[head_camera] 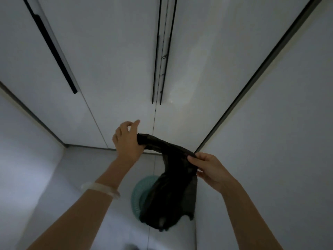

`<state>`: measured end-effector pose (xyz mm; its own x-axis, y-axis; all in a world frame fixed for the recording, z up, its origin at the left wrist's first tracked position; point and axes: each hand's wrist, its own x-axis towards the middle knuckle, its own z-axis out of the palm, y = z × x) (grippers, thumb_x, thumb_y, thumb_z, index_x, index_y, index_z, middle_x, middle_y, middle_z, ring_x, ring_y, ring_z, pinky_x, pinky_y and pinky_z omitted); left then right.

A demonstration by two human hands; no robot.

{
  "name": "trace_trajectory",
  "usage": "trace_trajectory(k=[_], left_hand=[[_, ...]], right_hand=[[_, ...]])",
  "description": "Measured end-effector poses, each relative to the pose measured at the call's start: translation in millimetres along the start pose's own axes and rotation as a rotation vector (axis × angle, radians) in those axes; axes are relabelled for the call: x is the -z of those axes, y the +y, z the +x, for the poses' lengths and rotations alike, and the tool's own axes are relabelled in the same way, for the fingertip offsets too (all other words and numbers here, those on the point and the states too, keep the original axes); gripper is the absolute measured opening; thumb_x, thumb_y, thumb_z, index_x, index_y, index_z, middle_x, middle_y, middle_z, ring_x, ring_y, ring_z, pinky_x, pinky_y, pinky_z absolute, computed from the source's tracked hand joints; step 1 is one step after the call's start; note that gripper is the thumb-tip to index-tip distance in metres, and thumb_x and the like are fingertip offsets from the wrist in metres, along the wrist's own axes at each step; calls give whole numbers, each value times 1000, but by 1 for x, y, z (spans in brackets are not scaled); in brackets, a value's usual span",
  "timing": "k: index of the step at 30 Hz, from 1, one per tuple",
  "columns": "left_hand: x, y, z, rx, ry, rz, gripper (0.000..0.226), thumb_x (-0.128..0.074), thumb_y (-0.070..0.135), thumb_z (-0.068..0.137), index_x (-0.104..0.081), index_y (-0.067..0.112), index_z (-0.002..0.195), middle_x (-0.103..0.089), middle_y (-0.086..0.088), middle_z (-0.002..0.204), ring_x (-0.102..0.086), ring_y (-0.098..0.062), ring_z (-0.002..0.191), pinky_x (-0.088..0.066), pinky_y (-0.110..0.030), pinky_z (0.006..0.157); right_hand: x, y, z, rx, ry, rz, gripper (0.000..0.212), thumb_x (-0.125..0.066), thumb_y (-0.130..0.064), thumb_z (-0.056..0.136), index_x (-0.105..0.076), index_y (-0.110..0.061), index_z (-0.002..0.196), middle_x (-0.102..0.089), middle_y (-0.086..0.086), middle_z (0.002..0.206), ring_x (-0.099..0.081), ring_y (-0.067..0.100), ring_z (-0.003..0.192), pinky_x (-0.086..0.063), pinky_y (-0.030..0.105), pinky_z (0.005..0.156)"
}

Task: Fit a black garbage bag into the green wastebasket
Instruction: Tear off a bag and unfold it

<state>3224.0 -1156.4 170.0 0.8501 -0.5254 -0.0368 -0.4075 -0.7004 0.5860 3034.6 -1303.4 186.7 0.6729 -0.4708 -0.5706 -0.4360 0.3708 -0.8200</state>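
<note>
Sheer black garbage bag point(169, 192), ribbed green wastebasket point(139, 193), seemingly pale whitish bangle point(100, 189), white cabinet doors point(111, 69)

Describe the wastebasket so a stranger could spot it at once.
Follow the tall white cupboard doors down to the pale floor. The wastebasket stands there, partly hidden behind the black bag that both hands hold above it. It is round, ribbed, and the only green thing here.

place: home, wardrobe corner | cue: tall white cabinet doors point(117, 69), slim black handles point(52, 46)
</note>
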Motion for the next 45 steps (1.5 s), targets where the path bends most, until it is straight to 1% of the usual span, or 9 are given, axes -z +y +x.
trace_trajectory(k=[7, 11, 14, 21, 25, 29, 36, 39, 45], left_hand=[[-32, 36, -41, -127, 255, -127, 42, -66, 15, 69, -60, 9, 110, -49, -18, 128, -42, -35, 121, -33, -47, 100], [-45, 60, -54, -82, -244, -507, 39, -56, 44, 84, -65, 11, 66, -65, 0, 66, -59, -1, 60, -45, -16, 58], [-56, 57, -49, 136, -551, -715, 32, -62, 41, 83, -73, 11, 83, -74, -7, 83, -69, -11, 80, -55, -23, 76], [-62, 40, -44, 360, -395, -1031, 20, -57, 18, 90, -73, 10, 81, -73, -10, 81, -67, -26, 81, -54, -34, 78], [-49, 15, -31, 478, -400, -1337, 24, -47, 16, 94, -69, 6, 90, -76, -5, 79, -70, -17, 73, -59, -27, 66], [-47, 12, -30, 413, -468, -1373, 28, -42, 14, 96, -69, 8, 90, -76, -3, 82, -70, -14, 78, -60, -23, 68], [-54, 23, -42, 306, -549, -1337, 28, -41, 11, 96, -64, 3, 110, -70, -11, 106, -65, -23, 102, -51, -35, 92], [-53, 23, -46, 353, -477, -1279, 28, -40, 9, 94, -68, 9, 92, -67, -13, 98, -60, -28, 101, -48, -34, 90], [-46, 7, -46, 297, -445, -1284, 26, -50, 35, 89, -72, 22, 88, -78, 5, 86, -72, -11, 85, -57, -20, 72]], right_hand=[[-16, 28, 17, -132, 51, 387, 38, -66, -17, 83, -62, 4, 113, -71, 16, 102, -68, 24, 87, -60, 30, 73], [-15, 30, 19, -66, -10, 426, 45, -66, -22, 79, -61, 4, 115, -68, 20, 116, -67, 27, 100, -56, 32, 85], [-12, 30, 21, -40, -40, 369, 43, -58, -24, 85, -59, 2, 119, -63, 19, 124, -63, 25, 105, -51, 32, 90], [-1, 39, 25, -6, 25, 488, 61, -58, -44, 77, -61, -3, 122, -66, 14, 123, -61, 27, 116, -44, 38, 103], [34, 52, 34, -71, 433, 514, 55, -59, -38, 86, -58, 3, 122, -62, 15, 123, -58, 27, 109, -43, 39, 102], [34, 60, 33, -79, 890, -323, 38, -49, -28, 93, -55, 2, 115, -59, 23, 119, -58, 32, 102, -48, 42, 92], [-28, 20, 37, 76, 314, -257, 69, -61, -64, 70, -52, -19, 123, -58, 1, 120, -59, 16, 106, -51, 32, 93], [-18, 26, 42, -215, 173, -268, 81, -70, -45, 75, -32, -17, 142, -44, 8, 137, -51, 25, 120, -48, 34, 97], [-6, 66, 41, -213, 187, -496, 31, -59, 5, 80, -60, 7, 111, -58, 11, 73, -54, 18, 60, -51, 28, 59]])
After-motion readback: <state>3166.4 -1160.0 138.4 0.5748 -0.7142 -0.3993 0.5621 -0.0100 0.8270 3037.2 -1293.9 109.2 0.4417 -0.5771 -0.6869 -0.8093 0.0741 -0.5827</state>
